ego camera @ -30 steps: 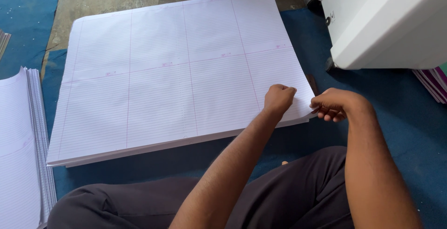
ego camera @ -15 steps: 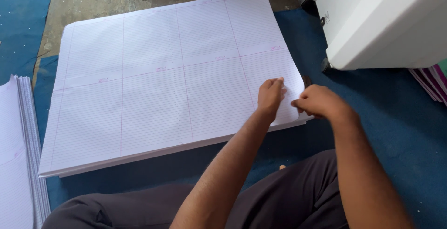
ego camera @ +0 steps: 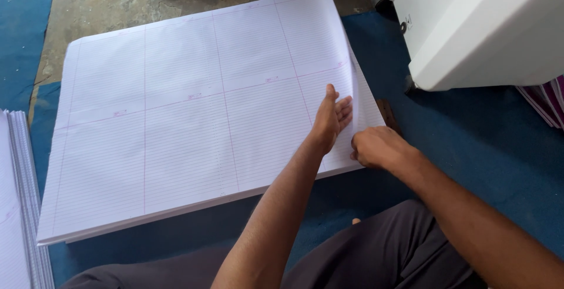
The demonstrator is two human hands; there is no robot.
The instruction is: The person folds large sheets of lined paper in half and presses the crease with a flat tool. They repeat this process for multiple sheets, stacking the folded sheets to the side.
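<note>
a print or bindery workshop; stacked ruled sheets [ego camera: 194,118] on blue floor mat [ego camera: 470,148]; white machine [ego camera: 482,24]

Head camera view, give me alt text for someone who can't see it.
A person's left hand lifts the right edge of the top sheet off a large stack of ruled paper, while the right hand rests at the stack's near corner. A white machine stands right.
</note>
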